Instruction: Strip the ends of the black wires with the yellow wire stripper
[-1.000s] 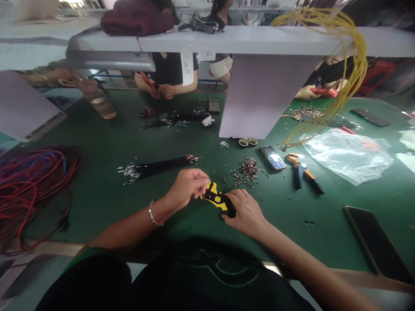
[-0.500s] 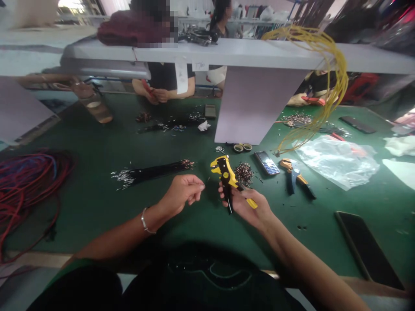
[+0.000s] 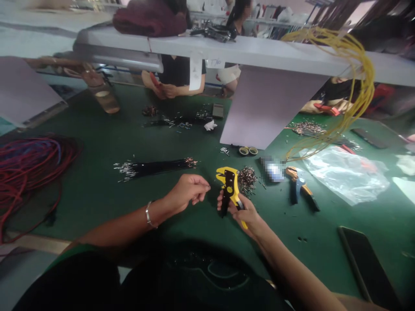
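My right hand (image 3: 241, 212) is wrapped round the handles of a yellow and black wire stripper (image 3: 229, 188), whose jaws point up and to the left. Left of the tool, my left hand (image 3: 191, 190) is closed in a pinch above the green table; anything between the fingertips is too small to make out. Beyond my left hand lies a bundle of black wires (image 3: 155, 168) with bright ends. A pile of small metal pieces (image 3: 248, 179) sits just right of the stripper's head.
Red wire coils (image 3: 29, 172) lie at left. At right are blue-orange pliers (image 3: 300, 185), a plastic bag (image 3: 350, 172) and a dark phone (image 3: 369, 263). A white panel (image 3: 269, 103) stands under a shelf with hanging yellow wire (image 3: 366, 86). Co-workers' hands (image 3: 167, 90) show across the table.
The view has shifted slightly. My right hand has turned the stripper more upright, and its handles now point more steeply down. My left hand keeps its pinch.
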`<state>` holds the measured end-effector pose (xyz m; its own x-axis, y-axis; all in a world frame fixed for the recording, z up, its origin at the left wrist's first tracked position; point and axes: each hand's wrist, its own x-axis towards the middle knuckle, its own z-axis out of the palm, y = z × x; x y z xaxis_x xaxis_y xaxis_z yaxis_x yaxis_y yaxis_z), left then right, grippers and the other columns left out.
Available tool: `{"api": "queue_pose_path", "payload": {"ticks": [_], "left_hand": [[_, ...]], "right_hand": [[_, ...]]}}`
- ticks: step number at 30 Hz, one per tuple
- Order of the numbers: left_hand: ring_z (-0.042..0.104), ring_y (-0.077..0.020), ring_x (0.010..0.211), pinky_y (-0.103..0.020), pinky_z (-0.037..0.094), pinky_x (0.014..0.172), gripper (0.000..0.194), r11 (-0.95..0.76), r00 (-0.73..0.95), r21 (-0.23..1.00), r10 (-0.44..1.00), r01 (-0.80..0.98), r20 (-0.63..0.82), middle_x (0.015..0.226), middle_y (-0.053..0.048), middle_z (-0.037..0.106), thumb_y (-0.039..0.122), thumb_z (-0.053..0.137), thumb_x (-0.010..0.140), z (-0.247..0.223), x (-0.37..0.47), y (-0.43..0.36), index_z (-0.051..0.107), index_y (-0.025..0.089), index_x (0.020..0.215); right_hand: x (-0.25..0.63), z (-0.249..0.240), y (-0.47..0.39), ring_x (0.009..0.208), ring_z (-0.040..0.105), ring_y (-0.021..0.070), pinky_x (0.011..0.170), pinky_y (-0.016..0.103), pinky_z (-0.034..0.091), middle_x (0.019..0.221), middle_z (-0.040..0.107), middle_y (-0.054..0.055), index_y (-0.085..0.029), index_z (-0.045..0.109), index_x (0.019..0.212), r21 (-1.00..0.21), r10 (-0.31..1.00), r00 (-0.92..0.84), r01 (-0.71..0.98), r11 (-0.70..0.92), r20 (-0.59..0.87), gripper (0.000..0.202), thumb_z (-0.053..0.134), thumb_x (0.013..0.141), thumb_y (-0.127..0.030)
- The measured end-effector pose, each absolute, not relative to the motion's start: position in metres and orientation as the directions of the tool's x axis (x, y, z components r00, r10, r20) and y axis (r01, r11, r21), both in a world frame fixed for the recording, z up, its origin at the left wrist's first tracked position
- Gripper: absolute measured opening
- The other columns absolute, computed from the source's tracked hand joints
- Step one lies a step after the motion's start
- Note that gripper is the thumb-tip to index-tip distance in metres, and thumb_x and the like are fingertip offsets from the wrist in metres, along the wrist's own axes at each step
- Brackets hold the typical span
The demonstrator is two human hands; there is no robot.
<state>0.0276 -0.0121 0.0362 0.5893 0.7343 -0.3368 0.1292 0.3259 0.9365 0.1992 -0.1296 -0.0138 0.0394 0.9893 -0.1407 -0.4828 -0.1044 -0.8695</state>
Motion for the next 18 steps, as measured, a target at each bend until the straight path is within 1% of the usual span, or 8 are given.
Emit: {"api": "queue_pose_path", "payload": {"ticks": [2, 6, 9, 13, 15, 18], "left_hand": [[0.036, -0.0041, 0.030, -0.018, 0.024, 0.033, 0.005, 0.342, 0.583, 0.930, 0.732, 0.134, -0.353, 0.039, 0.002, 0.053, 0.013, 0.063, 0.069, 0.037, 0.029, -0.013, 0.061, 0.012, 0.065], [0.036, -0.0042, 0.030, -0.018, 0.024, 0.032, 0.008, 0.366, 0.574, 0.920, 0.726, 0.143, -0.378, 0.039, 0.003, 0.051, 0.010, 0.060, 0.072, 0.036, 0.032, -0.014, 0.060, 0.013, 0.064], [0.034, -0.0037, 0.029, -0.018, 0.022, 0.032, 0.011, 0.371, 0.579, 0.919, 0.723, 0.137, -0.378, 0.037, 0.004, 0.049, 0.009, 0.059, 0.073, 0.033, 0.034, -0.015, 0.059, 0.013, 0.063], [0.033, -0.0038, 0.028, -0.019, 0.021, 0.031, 0.014, 0.405, 0.591, 0.907, 0.705, 0.118, -0.392, 0.035, 0.004, 0.047, 0.007, 0.059, 0.073, 0.029, 0.035, -0.017, 0.059, 0.014, 0.061], [0.033, -0.0040, 0.028, -0.020, 0.021, 0.031, 0.013, 0.421, 0.606, 0.901, 0.692, 0.104, -0.393, 0.036, 0.004, 0.047, 0.008, 0.060, 0.073, 0.029, 0.036, -0.018, 0.060, 0.014, 0.062], [0.033, -0.0041, 0.029, -0.020, 0.022, 0.032, 0.010, 0.422, 0.635, 0.902, 0.673, 0.093, -0.380, 0.037, 0.004, 0.047, 0.009, 0.060, 0.074, 0.030, 0.036, -0.020, 0.062, 0.014, 0.065]], "right_hand": [[0.199, -0.022, -0.130, 0.090, 0.063, 0.0230, 0.086, 0.040, 0.048, 0.100, 0.068, 0.005, -0.018, 0.063, 0.105, -0.885, 0.987, 0.041, -0.450, -0.119, -0.154, 0.061, 0.052, 0.048, -0.002], [0.200, -0.027, -0.130, 0.089, 0.065, 0.0250, 0.088, 0.043, 0.047, 0.097, 0.069, 0.006, -0.018, 0.061, 0.105, -0.911, 0.984, 0.008, -0.380, -0.161, -0.177, 0.059, 0.052, 0.048, -0.003], [0.199, -0.024, -0.132, 0.083, 0.065, 0.0236, 0.082, 0.041, 0.047, 0.093, 0.068, 0.005, -0.017, 0.059, 0.105, -0.927, 0.983, 0.011, -0.335, -0.168, -0.182, 0.060, 0.049, 0.047, -0.005], [0.195, -0.027, -0.135, 0.076, 0.063, 0.0201, 0.072, 0.035, 0.048, 0.090, 0.065, 0.003, -0.017, 0.058, 0.107, -0.957, 0.990, 0.049, -0.267, -0.113, -0.130, 0.061, 0.047, 0.048, -0.006], [0.194, -0.031, -0.135, 0.076, 0.063, 0.0195, 0.072, 0.034, 0.048, 0.090, 0.065, 0.003, -0.018, 0.057, 0.108, -0.973, 0.993, 0.063, -0.218, -0.080, -0.096, 0.061, 0.047, 0.049, -0.007], [0.195, -0.033, -0.135, 0.078, 0.063, 0.0196, 0.075, 0.036, 0.049, 0.092, 0.064, 0.004, -0.019, 0.056, 0.110, -0.997, 0.996, 0.083, -0.079, -0.022, -0.028, 0.059, 0.048, 0.052, -0.008]]}}
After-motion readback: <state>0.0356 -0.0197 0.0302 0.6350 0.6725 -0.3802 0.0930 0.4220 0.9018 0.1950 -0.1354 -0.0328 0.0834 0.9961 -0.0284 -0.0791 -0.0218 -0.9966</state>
